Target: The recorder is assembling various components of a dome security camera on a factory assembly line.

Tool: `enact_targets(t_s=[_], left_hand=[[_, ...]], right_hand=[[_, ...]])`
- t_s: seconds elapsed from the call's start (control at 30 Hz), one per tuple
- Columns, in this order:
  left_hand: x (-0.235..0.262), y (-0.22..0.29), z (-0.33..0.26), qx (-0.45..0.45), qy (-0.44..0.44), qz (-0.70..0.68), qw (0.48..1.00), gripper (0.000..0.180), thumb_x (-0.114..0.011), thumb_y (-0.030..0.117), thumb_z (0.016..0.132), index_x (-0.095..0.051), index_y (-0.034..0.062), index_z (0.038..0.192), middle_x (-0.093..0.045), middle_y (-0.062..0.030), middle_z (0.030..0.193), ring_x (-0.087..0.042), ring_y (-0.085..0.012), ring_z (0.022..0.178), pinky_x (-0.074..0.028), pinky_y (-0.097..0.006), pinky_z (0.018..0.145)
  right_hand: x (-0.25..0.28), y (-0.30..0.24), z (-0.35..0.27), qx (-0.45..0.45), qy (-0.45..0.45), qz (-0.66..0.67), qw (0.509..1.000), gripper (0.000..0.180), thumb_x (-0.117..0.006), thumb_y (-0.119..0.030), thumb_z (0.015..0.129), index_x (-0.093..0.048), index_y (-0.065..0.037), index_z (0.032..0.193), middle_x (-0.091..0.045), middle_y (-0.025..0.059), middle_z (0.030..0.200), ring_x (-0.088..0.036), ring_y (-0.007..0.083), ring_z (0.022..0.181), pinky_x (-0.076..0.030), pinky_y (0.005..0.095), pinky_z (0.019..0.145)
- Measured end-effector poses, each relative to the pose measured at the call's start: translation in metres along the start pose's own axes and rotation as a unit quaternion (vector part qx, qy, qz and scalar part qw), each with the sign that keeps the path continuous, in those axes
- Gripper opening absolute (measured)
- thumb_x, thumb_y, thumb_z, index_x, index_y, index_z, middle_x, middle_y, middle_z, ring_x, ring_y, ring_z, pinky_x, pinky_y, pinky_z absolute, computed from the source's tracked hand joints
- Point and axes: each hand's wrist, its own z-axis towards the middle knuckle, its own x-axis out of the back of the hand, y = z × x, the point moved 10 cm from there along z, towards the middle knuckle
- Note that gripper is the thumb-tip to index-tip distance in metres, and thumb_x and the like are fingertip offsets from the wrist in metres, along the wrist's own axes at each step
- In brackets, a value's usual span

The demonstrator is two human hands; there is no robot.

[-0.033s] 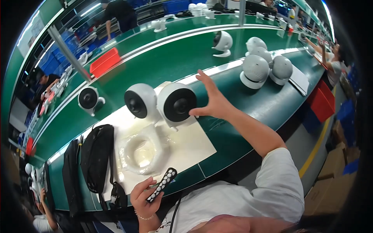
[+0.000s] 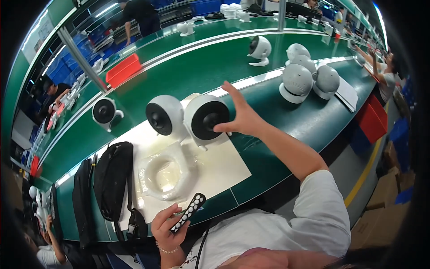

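Note:
Two white ball-shaped devices with black round fronts stand side by side on a pale sheet [image 2: 224, 168]: a left one [image 2: 163, 116] and a right one [image 2: 207, 119]. My right hand [image 2: 242, 114] is beside the right one, fingers spread, thumb overlapping its black front; whether it touches, I cannot tell. Low in front of me, my left hand [image 2: 168, 226] is closed around a slim black bar with rows of white round dots [image 2: 188, 213]. Between the hands and devices lies a white padded ring [image 2: 145, 179] in clear plastic wrap.
A black bag [image 2: 112, 179] lies left of the ring. Another white device [image 2: 105, 112] stands farther left, one [image 2: 260, 49] at the back, several [image 2: 298, 80] at right beside white sheets [image 2: 346, 94]. A red bin [image 2: 123, 71] sits behind. Other people work around the benches.
My right hand has shifted slightly left, bringing its thumb farther over the right device's black front. The view has moved a little; my left hand keeps its grip.

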Motion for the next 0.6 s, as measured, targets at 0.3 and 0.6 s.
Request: enact_targets(t_s=[0.3, 0.6], left_hand=[[0.019, -0.009, -0.018, 0.010, 0.026, 0.024, 0.999, 0.032, -0.071, -0.001, 0.055, -0.053, 0.0015, 0.081, -0.059, -0.0175, 0.095, -0.062, -0.0249, 0.073, -0.048, -0.027, 0.058], [0.009, -0.016, -0.017, -0.017, -0.012, 0.023, 1.000, 0.029, -0.069, 0.009, 0.070, -0.048, 0.0015, 0.088, -0.055, -0.0207, 0.101, -0.060, -0.0258, 0.075, -0.047, -0.031, 0.067]], right_hand=[[0.011, 0.043, 0.005, -0.090, 0.010, 0.080, 0.993, 0.081, -0.078, -0.030, 0.056, -0.038, -0.006, 0.122, -0.049, 0.0134, 0.113, -0.048, 0.0234, 0.103, -0.038, 0.0323, 0.089], [0.167, 0.092, -0.086, -0.145, 0.251, -0.018, 0.957, 0.075, -0.077, -0.029, 0.057, -0.041, -0.004, 0.119, -0.049, 0.0126, 0.109, -0.049, 0.0212, 0.100, -0.039, 0.0302, 0.087]])
